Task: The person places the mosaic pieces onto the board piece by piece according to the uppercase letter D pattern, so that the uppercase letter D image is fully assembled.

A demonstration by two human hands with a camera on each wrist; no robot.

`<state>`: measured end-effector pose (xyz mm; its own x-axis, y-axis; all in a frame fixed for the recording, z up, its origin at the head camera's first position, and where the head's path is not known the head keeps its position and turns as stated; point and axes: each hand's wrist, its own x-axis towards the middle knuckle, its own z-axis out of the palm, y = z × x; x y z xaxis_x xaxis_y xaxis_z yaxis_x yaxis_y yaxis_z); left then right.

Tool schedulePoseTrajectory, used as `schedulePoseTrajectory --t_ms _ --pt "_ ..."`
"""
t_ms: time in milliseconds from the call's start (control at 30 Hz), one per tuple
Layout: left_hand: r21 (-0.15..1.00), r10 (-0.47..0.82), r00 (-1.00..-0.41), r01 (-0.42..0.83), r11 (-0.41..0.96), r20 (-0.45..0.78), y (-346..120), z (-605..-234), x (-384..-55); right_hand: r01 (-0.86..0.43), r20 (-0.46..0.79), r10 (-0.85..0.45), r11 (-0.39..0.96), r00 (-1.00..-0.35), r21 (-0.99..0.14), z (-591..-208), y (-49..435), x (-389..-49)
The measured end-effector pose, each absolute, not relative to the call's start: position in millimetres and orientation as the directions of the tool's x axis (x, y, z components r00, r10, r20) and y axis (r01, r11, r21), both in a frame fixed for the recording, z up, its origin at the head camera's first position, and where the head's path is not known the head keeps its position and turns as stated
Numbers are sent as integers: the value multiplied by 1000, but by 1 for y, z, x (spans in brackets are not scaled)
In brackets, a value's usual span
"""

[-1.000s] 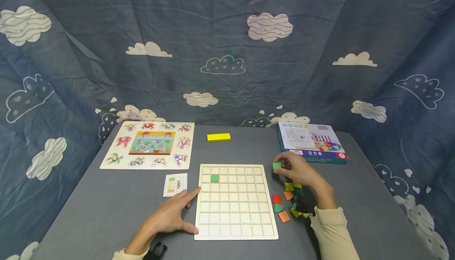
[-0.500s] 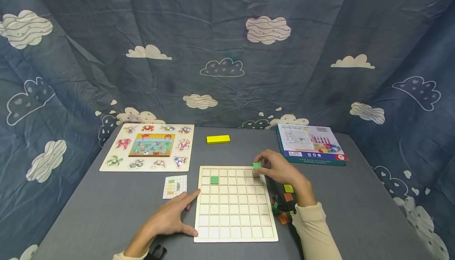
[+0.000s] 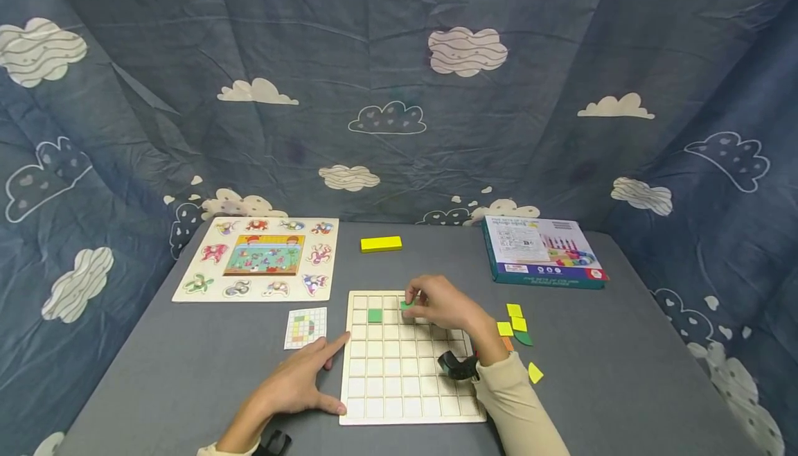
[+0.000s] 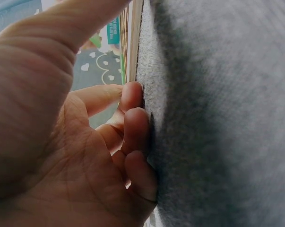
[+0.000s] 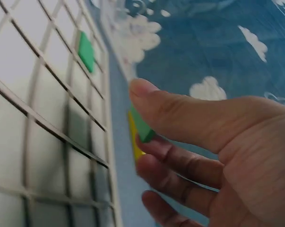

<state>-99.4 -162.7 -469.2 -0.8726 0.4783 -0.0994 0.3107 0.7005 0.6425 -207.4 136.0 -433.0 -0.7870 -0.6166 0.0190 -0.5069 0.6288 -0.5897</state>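
Note:
My right hand pinches a green square tile between thumb and fingertips, just over the upper middle of a pale wooden grid board. Another green tile lies in a cell near the board's upper left. On the left side, my left hand rests on the table, its thumb and index finger spread and touching the board's left edge. Its other fingers are bent against the cloth in the left wrist view. Beside that hand lies a small pattern card with a coloured grid print.
Right of the board lie several loose tiles, including a yellow square, a green rounded piece and a yellow piece; the right arm hides others. Farther back are an animal puzzle board, a yellow block and a flat box.
My right hand has carried the green tile leftward from beside the loose tiles to over the board's upper rows. More of the loose tiles now show. The left hand stays at the board's edge.

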Motion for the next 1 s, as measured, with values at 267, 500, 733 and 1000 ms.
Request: schedulePoseTrajectory --t_ms 267,500,733,1000 --pt "642 478 -872 306 703 -107 -163 -469 -101 -468 -13 -580 671 -815 -576 -438 117 -200" --pt "638 480 -871 309 705 -108 -163 -473 -100 -465 -10 -569 682 -822 -564 -442 110 -197" --pt "634 474 -875 311 708 -100 -163 -472 -100 -459 6 -543 705 -840 -541 -446 107 -196" --pt "641 478 -871 304 705 -112 -162 -472 -100 -458 30 -529 705 -848 -541 -448 103 -195"
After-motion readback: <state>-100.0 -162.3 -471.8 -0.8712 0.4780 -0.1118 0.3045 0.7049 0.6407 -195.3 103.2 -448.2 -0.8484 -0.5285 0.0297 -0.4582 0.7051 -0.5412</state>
